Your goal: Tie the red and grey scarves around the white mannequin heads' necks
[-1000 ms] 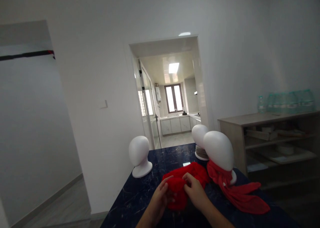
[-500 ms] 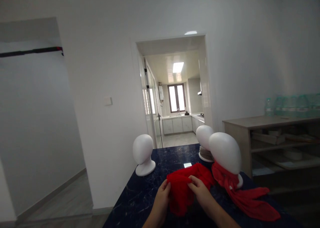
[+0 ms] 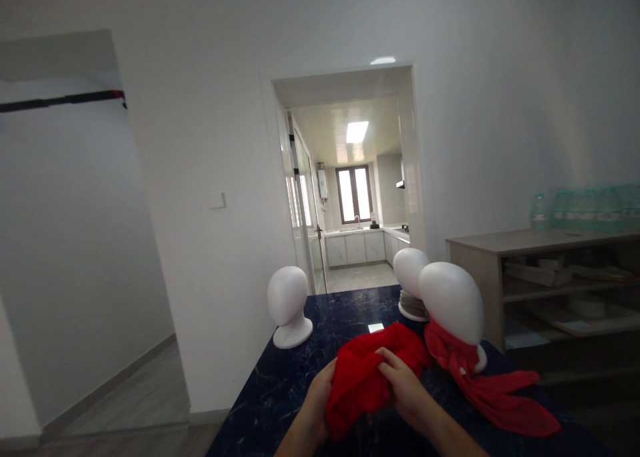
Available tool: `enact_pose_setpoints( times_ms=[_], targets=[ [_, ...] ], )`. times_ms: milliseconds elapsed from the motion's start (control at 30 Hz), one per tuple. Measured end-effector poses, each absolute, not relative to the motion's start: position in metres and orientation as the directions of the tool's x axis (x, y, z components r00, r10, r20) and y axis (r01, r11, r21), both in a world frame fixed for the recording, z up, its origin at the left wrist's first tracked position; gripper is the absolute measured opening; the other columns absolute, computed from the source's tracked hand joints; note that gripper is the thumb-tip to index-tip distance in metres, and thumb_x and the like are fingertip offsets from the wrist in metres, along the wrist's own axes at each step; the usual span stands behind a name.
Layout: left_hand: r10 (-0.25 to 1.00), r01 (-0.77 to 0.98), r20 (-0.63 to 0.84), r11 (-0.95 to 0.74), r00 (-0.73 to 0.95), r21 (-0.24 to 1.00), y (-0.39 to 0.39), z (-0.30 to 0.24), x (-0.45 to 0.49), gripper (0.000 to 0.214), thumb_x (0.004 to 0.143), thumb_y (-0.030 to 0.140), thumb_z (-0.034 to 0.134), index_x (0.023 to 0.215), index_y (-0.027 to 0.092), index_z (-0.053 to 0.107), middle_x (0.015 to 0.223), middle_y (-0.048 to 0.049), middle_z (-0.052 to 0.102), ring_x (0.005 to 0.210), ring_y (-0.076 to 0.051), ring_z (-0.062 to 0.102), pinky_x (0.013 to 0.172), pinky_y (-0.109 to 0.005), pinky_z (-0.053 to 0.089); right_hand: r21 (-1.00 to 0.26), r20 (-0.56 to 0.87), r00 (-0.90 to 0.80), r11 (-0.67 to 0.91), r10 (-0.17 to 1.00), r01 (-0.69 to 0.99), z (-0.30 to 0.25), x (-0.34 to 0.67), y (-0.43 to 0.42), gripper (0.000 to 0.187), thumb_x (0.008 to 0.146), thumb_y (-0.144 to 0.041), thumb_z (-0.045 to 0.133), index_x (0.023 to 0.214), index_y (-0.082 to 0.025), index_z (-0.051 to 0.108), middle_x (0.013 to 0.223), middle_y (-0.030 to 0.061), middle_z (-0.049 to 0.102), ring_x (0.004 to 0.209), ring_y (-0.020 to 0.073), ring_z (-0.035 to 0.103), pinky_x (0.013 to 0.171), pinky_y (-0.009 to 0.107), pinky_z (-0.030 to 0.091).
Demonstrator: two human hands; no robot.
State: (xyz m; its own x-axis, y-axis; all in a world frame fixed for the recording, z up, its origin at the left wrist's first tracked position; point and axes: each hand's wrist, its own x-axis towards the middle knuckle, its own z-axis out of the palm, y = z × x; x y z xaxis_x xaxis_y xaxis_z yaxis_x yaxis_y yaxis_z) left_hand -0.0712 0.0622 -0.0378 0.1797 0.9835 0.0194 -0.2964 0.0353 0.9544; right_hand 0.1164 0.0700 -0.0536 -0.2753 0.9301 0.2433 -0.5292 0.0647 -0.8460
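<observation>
A bunched red cloth (image 3: 361, 375) lies over a dark blue marble table (image 3: 280, 397), held between both my hands. My left hand (image 3: 320, 393) grips its left edge, with the fabric draped over the fingers. My right hand (image 3: 404, 385) pinches the cloth from the right, fingers curled into the folds. Just right of my hands stands a white mannequin head (image 3: 450, 303) with a second red scarf (image 3: 493, 393) tied round its neck, its ends trailing over the table.
Another white mannequin head (image 3: 289, 306) stands at the table's far left, and a third (image 3: 409, 277) at the far right. A wooden shelf unit (image 3: 550, 283) with water bottles (image 3: 585, 207) on top is on the right. A doorway opens to a kitchen behind.
The cloth has been gathered higher and spread wider over my left hand. My hands have shifted slightly right and closer together. The camera view has barely moved since half a second ago.
</observation>
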Motion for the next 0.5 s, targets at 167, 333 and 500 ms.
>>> enact_pose_setpoints(
  times_ms=[167,333,500],
  targets=[
    [0.984,-0.409,0.02,0.055,0.176,0.911,0.071,-0.047,-0.071,0.047,0.08,0.056,0.076,0.104,0.017,0.069,0.094,-0.0092,0.078,0.088,-0.026,0.075,0.088,-0.041,0.059,-0.946,0.208,-0.405,0.078,0.89,-0.314,-0.059,0.118,0.073,0.036,0.07,-0.023,0.078,0.106,-0.021,0.071,0.083,-0.0024,0.073,0.073,0.015,0.065,0.073,0.029,0.047],
    [0.945,-0.204,0.259,-0.218,0.202,0.954,0.058,-0.039,-0.065,0.062,0.072,0.049,0.084,0.122,0.018,0.067,0.123,-0.0139,0.075,0.121,-0.033,0.068,0.107,-0.044,0.052,-0.954,0.25,-0.295,0.184,0.922,-0.235,-0.057,0.12,0.08,0.014,0.072,-0.027,0.076,0.081,-0.017,0.071,0.071,-0.0022,0.071,0.066,0.0149,0.061,0.068,0.029,0.045],
    [0.875,0.282,0.417,-0.477,0.248,0.833,0.037,-0.028,-0.055,0.068,0.069,0.008,0.067,0.136,0.025,0.066,0.141,-0.0073,0.068,0.129,-0.027,0.062,0.118,-0.04,0.043,-0.922,0.317,-0.305,0.217,0.898,-0.32,-0.05,0.119,0.075,0.018,0.078,-0.034,0.076,0.079,-0.019,0.066,0.075,-0.0025,0.069,0.07,0.0155,0.06,0.069,0.029,0.044]
  ],
)
